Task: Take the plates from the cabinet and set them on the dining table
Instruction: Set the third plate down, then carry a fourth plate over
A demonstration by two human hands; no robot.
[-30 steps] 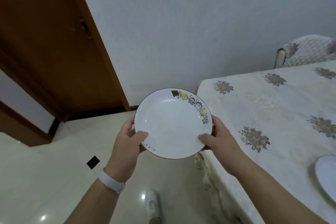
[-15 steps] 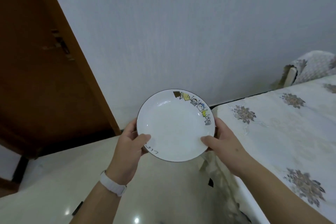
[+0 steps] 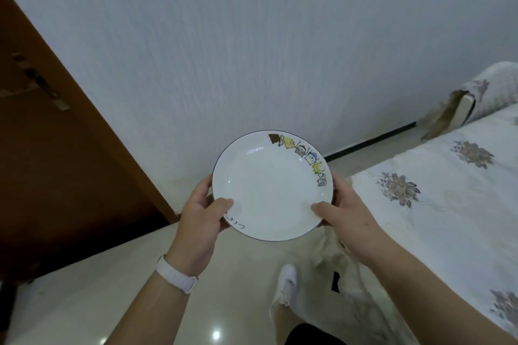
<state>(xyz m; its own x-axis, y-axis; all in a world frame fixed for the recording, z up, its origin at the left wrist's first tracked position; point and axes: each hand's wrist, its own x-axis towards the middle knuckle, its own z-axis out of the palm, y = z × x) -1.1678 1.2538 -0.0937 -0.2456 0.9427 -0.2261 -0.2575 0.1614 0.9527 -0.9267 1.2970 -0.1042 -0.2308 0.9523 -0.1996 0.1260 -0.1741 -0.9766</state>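
Both hands are clamped on the plate (image 3: 270,186), left hand (image 3: 200,214) and right hand (image 3: 343,211) pinching opposite rim edges, held level over the floor with the dining table (image 3: 448,204) off to the right (right hand's nearer, I'd guess).

Left hand (image 3: 200,218) & right hand (image 3: 344,218) both bare; forearms bare too, as far as the frame shows. On left wrist: smooth white rubbery wristband (image 3: 176,277), wide strap w/ rounded edges, one end lapped over the other. Lower down: white fabric shoe (image 3: 287,283), rounded toe, bare shin behind it. Dark garment edge (image 3: 311,335), approx. black, at the knee; type can't tell.
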